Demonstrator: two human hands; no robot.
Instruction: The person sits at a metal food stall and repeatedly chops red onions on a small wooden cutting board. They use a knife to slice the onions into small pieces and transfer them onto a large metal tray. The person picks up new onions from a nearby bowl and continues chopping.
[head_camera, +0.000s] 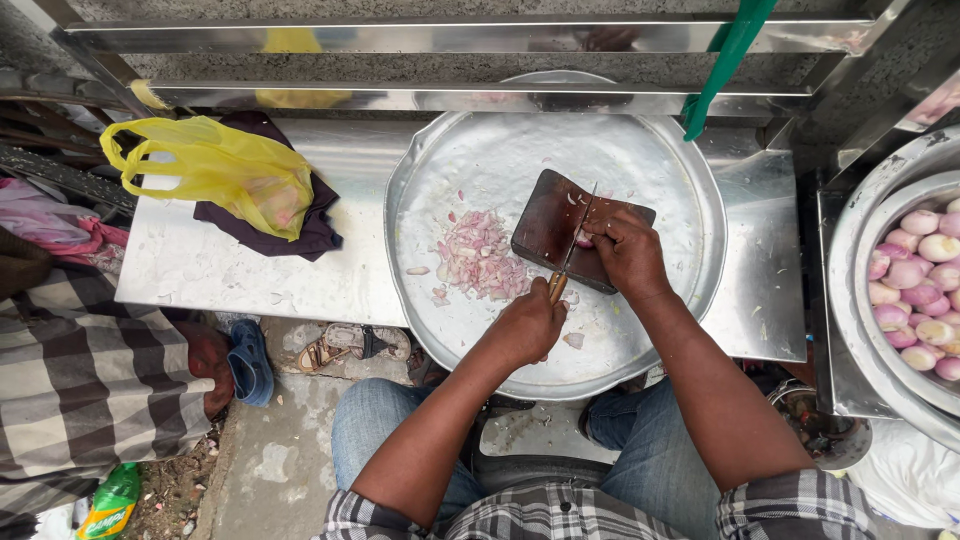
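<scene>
Two hands are at work over a big round steel tray (690, 190) that sits on a steel table (200, 260). From where I watch, my left hand (527, 325) is curled tight around the wooden handle of a knife (572, 250), at about six o'clock of the tray, with the blade running up toward twelve and resting edge-down on a small dark cutting board (545, 225). My right hand (625, 248) lies on the board at three o'clock of the blade, fingers bunched and pressed down; a bit of pink onion (584, 240) shows just beside the blade under those fingertips, though I cannot tell how much of it they cover. At nine o'clock of the board, a heap of chopped onion (480, 258) lies on the tray floor, with loose bits scattered near it.

Off at three o'clock of the scene, a steel bowl (850, 250) holds peeled whole onions (915, 290). At nine o'clock, on the table, a yellow plastic bag (215, 165) rests on a dark cloth (310, 235). Below the table I see a sandal (350, 345) and a blue shoe (250, 362) on the ground.
</scene>
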